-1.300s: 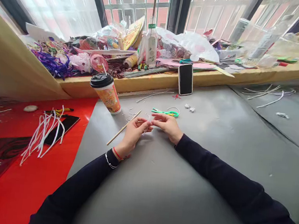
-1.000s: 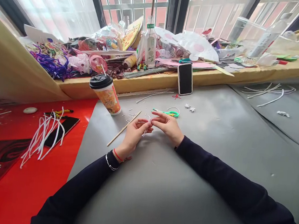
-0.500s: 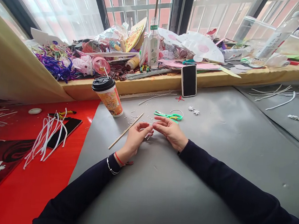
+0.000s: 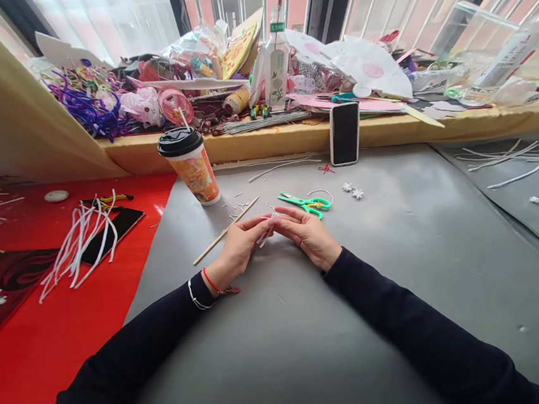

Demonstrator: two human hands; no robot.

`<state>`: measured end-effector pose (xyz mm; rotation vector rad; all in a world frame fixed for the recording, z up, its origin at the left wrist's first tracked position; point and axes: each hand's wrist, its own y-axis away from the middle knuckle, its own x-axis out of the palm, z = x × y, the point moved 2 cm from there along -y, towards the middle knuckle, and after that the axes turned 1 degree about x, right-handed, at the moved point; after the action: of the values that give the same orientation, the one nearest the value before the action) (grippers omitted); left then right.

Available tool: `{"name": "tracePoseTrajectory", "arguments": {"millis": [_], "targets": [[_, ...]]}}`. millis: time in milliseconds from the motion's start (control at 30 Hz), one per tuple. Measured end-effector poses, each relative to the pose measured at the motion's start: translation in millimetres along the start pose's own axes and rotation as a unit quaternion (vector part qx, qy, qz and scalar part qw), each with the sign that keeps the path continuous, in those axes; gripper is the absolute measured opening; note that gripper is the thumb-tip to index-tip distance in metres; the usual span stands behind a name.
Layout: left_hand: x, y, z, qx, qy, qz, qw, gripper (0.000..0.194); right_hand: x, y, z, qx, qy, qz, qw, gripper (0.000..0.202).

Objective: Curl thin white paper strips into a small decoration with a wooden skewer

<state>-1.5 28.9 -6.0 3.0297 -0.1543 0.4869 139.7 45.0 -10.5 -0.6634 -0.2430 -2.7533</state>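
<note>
One white strand piece (image 4: 265,238) being pinched by both hands above a grey sheet (image 4: 314,333)

Two hands are working at one piece: the left hand (image 4: 241,247) is gripping it between thumb and fingers, and the right hand (image 4: 311,236) is pinching it from the other side, fingertips meeting. Around them, one pair of scissors (image 4: 298,200), one stick (image 4: 218,238) and one cup (image 4: 196,173) are resting on the sheet. Two phones are showing, an upright phone (image 4: 345,133) and a flat phone (image 4: 124,229). Two white flower shapes (image 4: 358,194) are lying just beside each other, right of the scissors.

Compared with half a second ago, the right fingers are stretching straighter across the left fingertips, and more of the scissors' lower handle is showing.

The sheet is looking smooth and faintly shiny; the stick is straight, slender and wooden-looking. The scissors' handles are forming green loops, the cup is tapering under a black lid, and thin white strands (image 4: 74,253) are sprawling loosely over the flat phone.
</note>
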Motion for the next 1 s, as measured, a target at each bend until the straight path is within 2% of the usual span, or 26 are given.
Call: {"name": "tracePoseTrajectory", "arguments": {"millis": [167, 333, 533, 633, 800, 1000], "targets": [[-2.8, 0, -1, 0.018, -0.012, -0.032, 0.999, 0.029, 1, 3, 5, 0.020, 0.021, 0.027, 0.999, 0.045], [-5.0, -1, -1, 0.028, -0.024, -0.059, 0.998, 0.027, -2, 4, 6, -0.001, 0.047, 0.008, 0.999, 0.045], [-2.6, 0, -3, 0.066, -0.006, -0.066, 0.996, 0.024, 4, 7, 3, -0.017, 0.036, 0.007, 0.999, 0.041], [-0.5, 2, -3, 0.072, 0.020, -0.058, 0.996, 0.021, 9, 8, 5, -0.068, 0.079, -0.002, 0.995, 0.040], [1.1, 3, -3, 0.080, 0.015, -0.067, 0.994, 0.021, 16, 8, 6, -0.184, 0.165, -0.024, 0.969, 0.028], [1.2, 5, -7, 0.156, -0.054, -0.079, 0.983, 0.020, 22, 7, 2, -0.227, 0.193, -0.068, 0.952, 0.027]]}}
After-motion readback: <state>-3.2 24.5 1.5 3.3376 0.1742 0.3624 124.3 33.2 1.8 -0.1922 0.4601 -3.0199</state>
